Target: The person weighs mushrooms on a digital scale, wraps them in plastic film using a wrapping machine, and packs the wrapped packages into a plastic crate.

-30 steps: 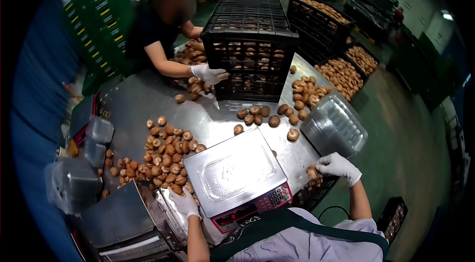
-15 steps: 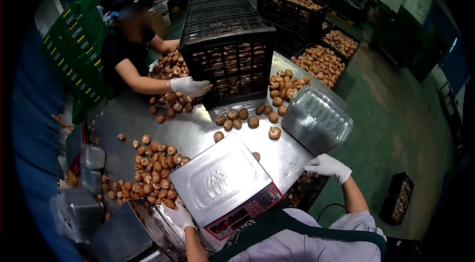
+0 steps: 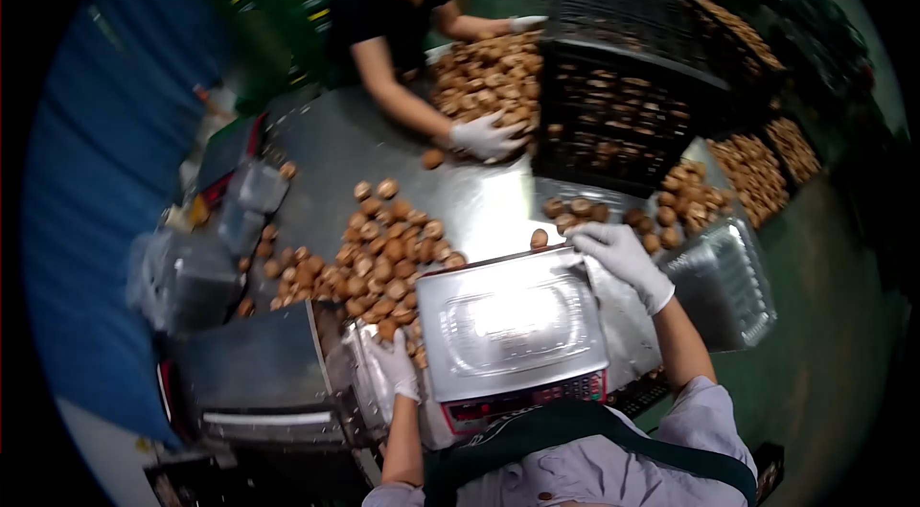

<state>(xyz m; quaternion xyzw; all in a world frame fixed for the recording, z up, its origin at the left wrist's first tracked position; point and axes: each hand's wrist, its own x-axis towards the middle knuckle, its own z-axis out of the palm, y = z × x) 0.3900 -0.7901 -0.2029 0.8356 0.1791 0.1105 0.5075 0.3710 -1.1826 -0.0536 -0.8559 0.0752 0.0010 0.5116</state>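
My left hand (image 3: 395,365), in a white glove, is at the near edge of a pile of brown mushrooms (image 3: 388,253), left of the scale; its fingers are partly blurred against the mushrooms. My right hand (image 3: 618,256), also gloved, reaches over the upper right corner of the scale (image 3: 513,325), close to a few mushrooms (image 3: 575,210). Whether it holds anything cannot be made out. The scale has a shiny metal top and a red keypad front. Stacked clear plastic trays (image 3: 724,282) stand to the right of my right hand.
Across the metal table (image 3: 326,143), a co-worker's gloved hands (image 3: 487,135) touch a larger mushroom heap (image 3: 494,76) beside a tall black crate (image 3: 613,114). More clear containers (image 3: 196,282) lie at the left. Crates of mushrooms (image 3: 752,172) stand at the right.
The view has swung, shifting the scene rightward. My right hand has moved from the table's right edge to the scale's far corner. The co-worker's hand has left the crate for the heap.
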